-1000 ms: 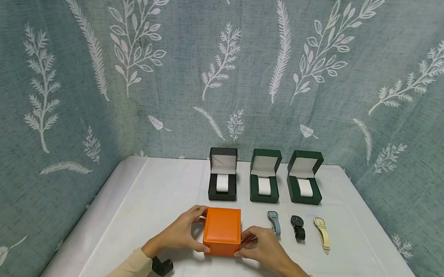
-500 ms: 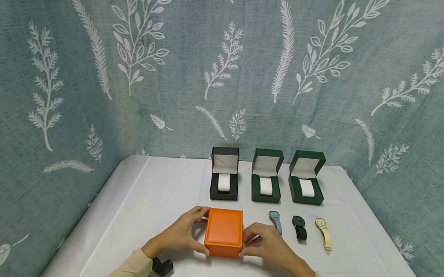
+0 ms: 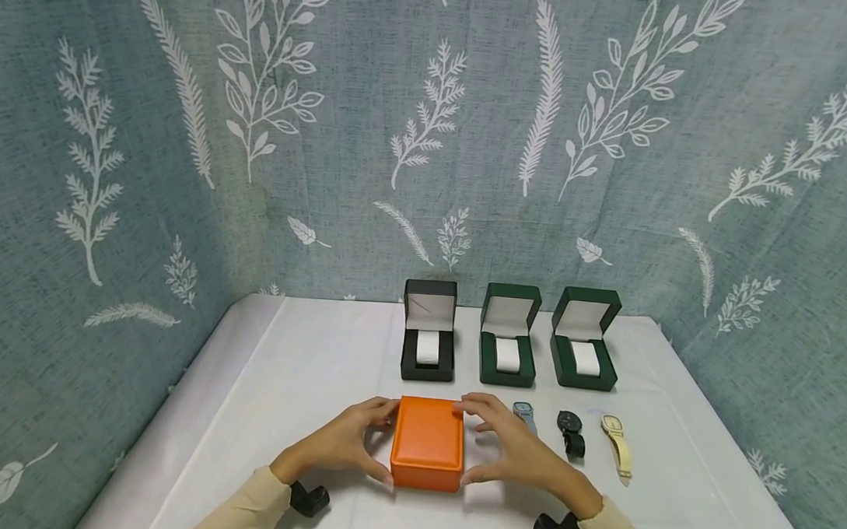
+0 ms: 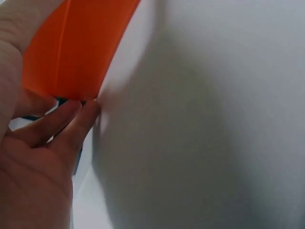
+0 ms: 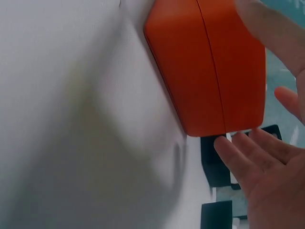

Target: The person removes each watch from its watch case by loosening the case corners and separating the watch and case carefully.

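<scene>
A closed orange watch box [image 3: 428,436] sits on the white table in the head view. My left hand [image 3: 347,445] grips its left side, thumb at the front corner and fingers round the back. In the left wrist view, fingertips [image 4: 90,107] lie against the box's rear edge, low by the cloth. The right hand [image 3: 515,447] spans the right side: thumb by the front corner, a fingertip on the back of the lid. The right wrist view has its fingers at the back edge of the orange box [image 5: 205,71], where a seam separates lid and base.
Behind stand a black open watch box [image 3: 427,366] and two green ones [image 3: 507,366], [image 3: 584,369], each with a white cushion. Right of the hands lie a blue watch [image 3: 523,412], partly hidden by the right hand, a black watch [image 3: 570,433] and a yellow watch [image 3: 616,442].
My right hand has spread and shifted its fingers up to the back of the lid; before, they were lower on the right side. The left hand and the box stay almost in place.
</scene>
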`<control>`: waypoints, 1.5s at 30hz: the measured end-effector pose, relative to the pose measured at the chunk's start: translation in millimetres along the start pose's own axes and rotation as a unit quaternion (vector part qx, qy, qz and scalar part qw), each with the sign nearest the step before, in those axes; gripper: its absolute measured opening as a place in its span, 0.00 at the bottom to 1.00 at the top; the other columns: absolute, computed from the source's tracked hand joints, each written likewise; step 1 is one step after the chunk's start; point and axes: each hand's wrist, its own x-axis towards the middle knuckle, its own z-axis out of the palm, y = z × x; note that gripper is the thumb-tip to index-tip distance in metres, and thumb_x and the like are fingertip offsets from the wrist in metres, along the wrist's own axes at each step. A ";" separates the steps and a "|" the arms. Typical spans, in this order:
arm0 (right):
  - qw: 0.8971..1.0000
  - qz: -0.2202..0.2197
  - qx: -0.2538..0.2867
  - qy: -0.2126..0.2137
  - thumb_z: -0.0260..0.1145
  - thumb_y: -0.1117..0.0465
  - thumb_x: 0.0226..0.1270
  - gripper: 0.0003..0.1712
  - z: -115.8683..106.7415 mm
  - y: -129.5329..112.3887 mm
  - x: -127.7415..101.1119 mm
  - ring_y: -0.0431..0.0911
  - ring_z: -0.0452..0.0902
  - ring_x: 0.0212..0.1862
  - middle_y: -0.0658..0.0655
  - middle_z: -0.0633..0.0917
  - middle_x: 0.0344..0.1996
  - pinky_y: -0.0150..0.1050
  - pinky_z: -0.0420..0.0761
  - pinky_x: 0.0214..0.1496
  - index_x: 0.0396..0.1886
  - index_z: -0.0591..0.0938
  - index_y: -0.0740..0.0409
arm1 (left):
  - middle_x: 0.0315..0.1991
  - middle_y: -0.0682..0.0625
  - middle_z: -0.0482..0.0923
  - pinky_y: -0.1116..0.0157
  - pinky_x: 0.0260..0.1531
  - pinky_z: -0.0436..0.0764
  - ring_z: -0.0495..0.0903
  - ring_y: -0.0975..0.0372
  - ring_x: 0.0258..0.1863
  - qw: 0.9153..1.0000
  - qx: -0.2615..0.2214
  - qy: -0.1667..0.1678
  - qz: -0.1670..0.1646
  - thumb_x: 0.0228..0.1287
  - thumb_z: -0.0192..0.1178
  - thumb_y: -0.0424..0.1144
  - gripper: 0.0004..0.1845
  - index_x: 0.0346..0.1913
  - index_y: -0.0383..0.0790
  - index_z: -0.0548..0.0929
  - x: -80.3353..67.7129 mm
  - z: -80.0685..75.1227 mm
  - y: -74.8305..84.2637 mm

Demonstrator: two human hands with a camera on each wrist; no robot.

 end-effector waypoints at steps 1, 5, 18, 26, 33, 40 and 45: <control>1.000 0.002 -0.006 -0.005 0.84 0.44 0.50 0.53 1.0 -0.4 0.7 0.54 0.72 0.67 0.55 0.66 0.73 0.50 0.81 0.60 0.75 0.70 0.46 | 0.71 0.48 0.69 0.56 0.66 0.73 0.78 0.61 0.59 1.000 0.006 -0.006 -0.004 0.38 0.84 0.60 0.65 0.77 0.33 0.64 0.5 1.0 0.1; 1.000 0.015 -0.019 -0.015 0.84 0.41 0.49 0.52 4.0 -2.4 2.8 0.51 0.73 0.67 0.57 0.64 0.75 0.50 0.79 0.63 0.74 0.72 0.41 | 0.73 0.44 0.65 0.51 0.69 0.69 0.77 0.60 0.61 1.000 0.020 -0.011 -0.012 0.37 0.84 0.63 0.68 0.78 0.31 0.62 2.1 3.6 1.6; 0.997 0.039 -0.072 -0.011 0.82 0.33 0.46 0.54 10.8 -3.7 3.7 0.52 0.65 0.71 0.52 0.66 0.72 0.62 0.72 0.66 0.74 0.71 0.33 | 0.67 0.54 0.67 0.57 0.70 0.69 0.77 0.66 0.60 1.000 -0.003 -0.005 0.011 0.36 0.84 0.63 0.65 0.77 0.36 0.66 3.0 5.0 1.8; 0.992 0.013 -0.126 0.002 0.78 0.29 0.49 0.51 10.2 0.4 6.9 0.52 0.72 0.67 0.52 0.71 0.70 0.63 0.75 0.63 0.73 0.72 0.32 | 0.67 0.53 0.67 0.58 0.68 0.70 0.76 0.63 0.61 1.000 0.001 0.003 0.024 0.40 0.84 0.60 0.61 0.76 0.35 0.67 1.8 6.9 0.8; 0.995 -0.014 -0.098 0.026 0.80 0.34 0.51 0.47 7.3 7.2 11.3 0.47 0.78 0.61 0.49 0.76 0.66 0.56 0.80 0.59 0.71 0.76 0.37 | 0.68 0.51 0.67 0.54 0.71 0.67 0.71 0.60 0.67 1.000 0.011 0.007 0.013 0.39 0.85 0.59 0.62 0.75 0.35 0.67 2.9 9.2 4.0; 0.999 0.020 -0.030 0.033 0.80 0.40 0.54 0.42 4.9 8.7 17.3 0.43 0.77 0.60 0.41 0.78 0.65 0.54 0.78 0.63 0.70 0.77 0.37 | 0.70 0.49 0.66 0.52 0.71 0.67 0.69 0.58 0.69 1.000 0.014 -0.001 -0.015 0.38 0.85 0.61 0.64 0.76 0.34 0.66 3.8 8.6 5.4; 0.999 0.038 0.003 0.039 0.77 0.45 0.58 0.37 3.7 10.3 21.0 0.46 0.78 0.61 0.44 0.79 0.65 0.57 0.76 0.65 0.69 0.78 0.39 | 0.69 0.51 0.66 0.53 0.71 0.67 0.69 0.59 0.68 1.000 0.015 0.001 -0.008 0.38 0.85 0.60 0.62 0.75 0.36 0.67 4.4 8.2 6.0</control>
